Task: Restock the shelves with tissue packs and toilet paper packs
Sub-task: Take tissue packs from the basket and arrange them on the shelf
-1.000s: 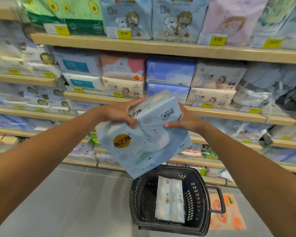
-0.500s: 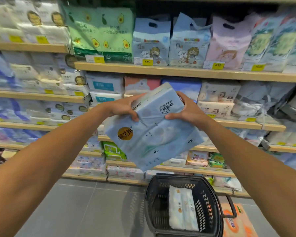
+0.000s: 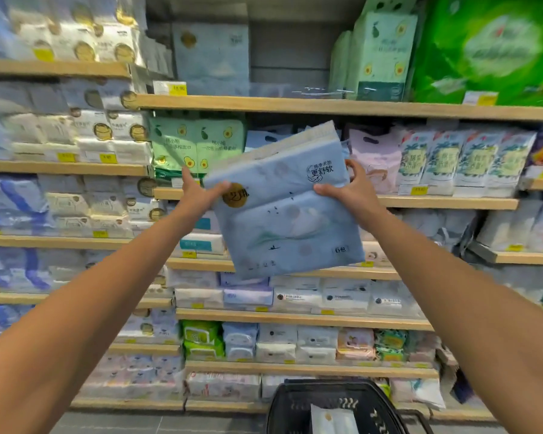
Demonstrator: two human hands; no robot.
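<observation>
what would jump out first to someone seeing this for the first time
The blue tissue pack held up mid-frame, gripped by the left hand and right hand. Then the vivid green pack on the top shelf at upper right, and the black basket at the bottom edge.

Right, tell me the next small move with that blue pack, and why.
Probably lift the blue pack up and forward toward the gap on the top shelf, beside the matching pack. Both hands, left and right, grip it in mid-air, tilted, below that shelf, and the gap looks wide enough to take it.
</observation>
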